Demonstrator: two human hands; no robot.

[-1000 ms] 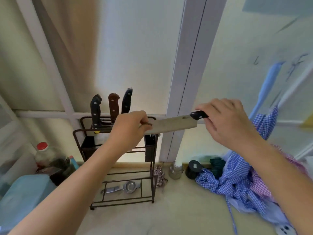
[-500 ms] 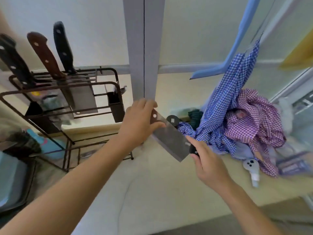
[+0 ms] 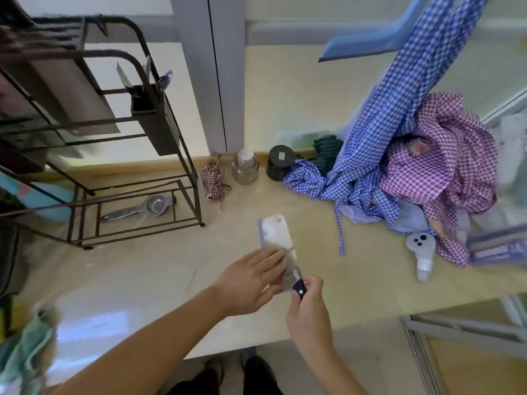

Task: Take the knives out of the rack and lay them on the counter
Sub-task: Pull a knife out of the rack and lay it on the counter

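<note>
A cleaver [image 3: 276, 233] with a broad steel blade and a black handle lies flat on the beige counter [image 3: 171, 266], blade pointing away from me. My right hand [image 3: 309, 306] grips its handle at the near end. My left hand [image 3: 251, 280] rests with flat fingers on the near half of the blade. The dark metal knife rack [image 3: 159, 115] stands at the left; blades hang in its upper part, their handles cut off by the frame's top edge.
A metal squeezer [image 3: 142, 209] lies on the rack's bottom shelf. A small checked pouch [image 3: 212, 181], a glass jar [image 3: 245, 166] and a black cup [image 3: 280, 162] line the wall. Checked clothes [image 3: 413, 166] and a white bottle [image 3: 422, 252] fill the right side.
Both hands lowered the cleaver from mid-air in front of the rack down onto the counter. My view tilted down, so the rack's knife handles left the frame.
</note>
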